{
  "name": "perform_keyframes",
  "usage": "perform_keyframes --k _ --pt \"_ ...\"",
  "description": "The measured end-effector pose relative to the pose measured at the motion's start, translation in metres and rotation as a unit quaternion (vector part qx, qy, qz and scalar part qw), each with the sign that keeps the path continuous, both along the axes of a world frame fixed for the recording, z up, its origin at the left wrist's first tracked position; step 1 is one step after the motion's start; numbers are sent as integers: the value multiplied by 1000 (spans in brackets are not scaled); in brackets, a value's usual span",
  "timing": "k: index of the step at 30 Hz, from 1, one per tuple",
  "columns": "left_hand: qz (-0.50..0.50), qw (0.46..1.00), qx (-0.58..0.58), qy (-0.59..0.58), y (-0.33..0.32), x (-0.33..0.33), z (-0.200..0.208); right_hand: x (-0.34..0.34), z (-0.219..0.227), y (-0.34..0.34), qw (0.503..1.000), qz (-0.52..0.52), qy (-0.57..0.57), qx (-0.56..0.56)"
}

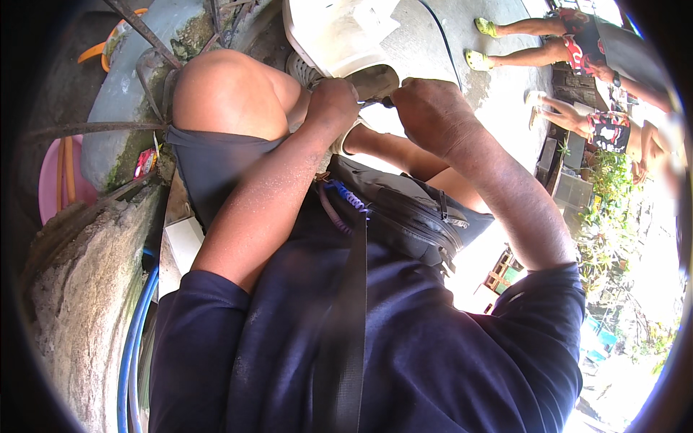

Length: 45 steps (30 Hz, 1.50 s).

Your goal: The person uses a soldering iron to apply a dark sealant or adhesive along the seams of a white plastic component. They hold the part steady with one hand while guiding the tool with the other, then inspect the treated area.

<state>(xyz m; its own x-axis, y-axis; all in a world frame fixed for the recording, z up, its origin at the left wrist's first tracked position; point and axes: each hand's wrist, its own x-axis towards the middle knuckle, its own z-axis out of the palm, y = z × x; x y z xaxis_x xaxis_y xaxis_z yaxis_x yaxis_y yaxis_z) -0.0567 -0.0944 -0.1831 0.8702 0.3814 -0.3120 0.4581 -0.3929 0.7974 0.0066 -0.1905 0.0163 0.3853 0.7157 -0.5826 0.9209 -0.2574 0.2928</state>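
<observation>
Both my hands are close together in front of my knees. My left hand point(336, 101) is a closed fist, and what is in it is hidden. My right hand point(431, 112) is also closed, around a small dark piece point(388, 102) that juts toward the left hand. A thin bluish bit shows in the gap between the fists; its kind is too small to tell. Just beyond them lies a dark brown rounded thing point(377, 81), partly covered by my hands, against a white plastic container or seat point(317, 36).
A black bag point(404, 209) hangs at my waist on a strap. Metal bars point(94, 130), a pink basin point(50, 180), a rough stone block point(94, 289) and a blue hose point(133, 346) are at left. Two people stand at right; one wears yellow-green clogs point(478, 60). A dark cable point(447, 43) crosses the floor.
</observation>
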Motion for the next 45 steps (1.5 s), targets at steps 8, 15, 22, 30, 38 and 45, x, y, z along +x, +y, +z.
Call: perform_keyframes --k 8,15,22,30,38,45 --pt "-34 999 16 12 2 0 6 -2 2 0 1000 3 -7 11" --pt "-29 999 26 4 2 0 4 1 13 5 999 -46 -11 9" --pt "-34 999 21 14 2 0 6 2 8 4 999 -46 -6 1" --pt "-21 999 12 24 2 1 7 11 9 6 999 -35 -11 38" --pt "-29 999 19 19 2 2 2 12 3 6 999 -30 -3 36" --pt "-23 1000 11 14 2 1 0 16 4 6 999 -25 -7 36"
